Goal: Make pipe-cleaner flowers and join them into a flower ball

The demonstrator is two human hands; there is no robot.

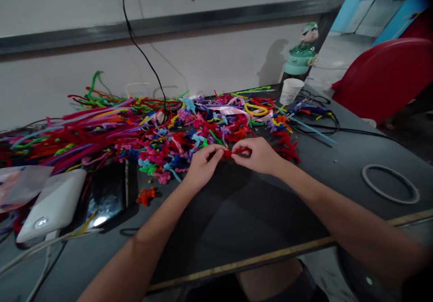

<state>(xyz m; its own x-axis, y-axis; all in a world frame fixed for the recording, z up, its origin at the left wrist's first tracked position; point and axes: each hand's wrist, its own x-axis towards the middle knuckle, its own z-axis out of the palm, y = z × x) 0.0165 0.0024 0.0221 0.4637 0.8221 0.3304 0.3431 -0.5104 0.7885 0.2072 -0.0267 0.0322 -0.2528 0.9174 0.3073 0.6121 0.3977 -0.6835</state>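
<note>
A red pipe cleaner is pinched between my two hands, just above the dark table. My left hand grips its left end between thumb and fingers. At the other side my right hand pinches it too, with a bit of red showing inside the curled fingers. Part of the pipe cleaner is hidden by the fingertips. Right behind the hands spreads a heap of twisted, multicoloured pipe-cleaner pieces. One small orange twisted piece lies apart, left of my left forearm.
Long straight pipe cleaners pile up at the left. Nearer sit a white power bank with a cable and a dark phone. At right are a paper cup, a blue glue gun, a bottle and a ring.
</note>
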